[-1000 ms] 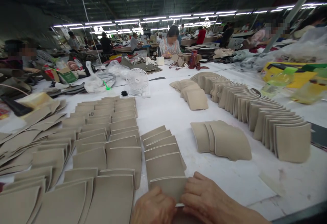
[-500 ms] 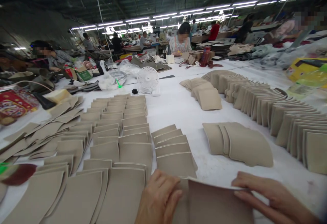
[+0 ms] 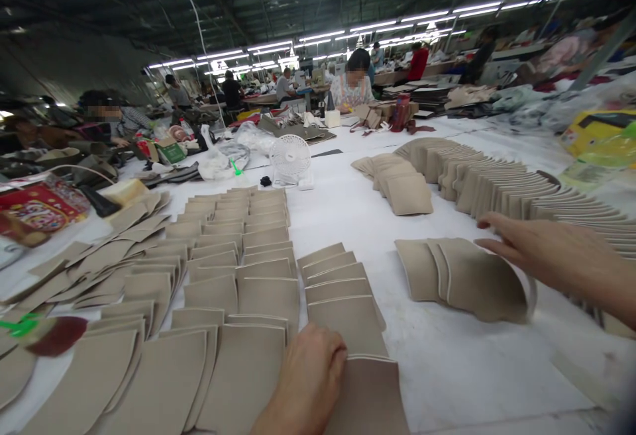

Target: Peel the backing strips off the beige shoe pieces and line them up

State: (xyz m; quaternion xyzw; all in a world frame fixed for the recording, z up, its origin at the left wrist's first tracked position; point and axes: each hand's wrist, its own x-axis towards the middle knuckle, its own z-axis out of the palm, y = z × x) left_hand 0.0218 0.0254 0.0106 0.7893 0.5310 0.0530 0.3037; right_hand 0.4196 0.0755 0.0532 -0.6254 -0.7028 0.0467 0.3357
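Overlapping rows of tan cut pieces (image 3: 238, 276) cover the white table (image 3: 447, 362) in front of me. My left hand (image 3: 311, 372) lies flat on the nearest tan piece (image 3: 368, 395) at the bottom of the shortest row, pressing it down. My right hand (image 3: 541, 253) is out to the right with its fingers spread, hovering over a small pile of curved tan pieces (image 3: 467, 276) and holding nothing. Just beyond it a long fanned row of tan pieces (image 3: 501, 183) runs away along the right side.
A small white fan (image 3: 289, 155) stands mid-table, with another tan pile (image 3: 397, 180) to its right. Loose tan pieces (image 3: 99, 249), a red printed bag (image 3: 40, 206) and clutter lie at the left. Yellow packaging (image 3: 596, 134) sits far right. Several people work at the far tables.
My right hand has left the near piece and lifted up and right to above the small curved pile. My left hand stays pressed on the near piece. The view has shifted slightly.
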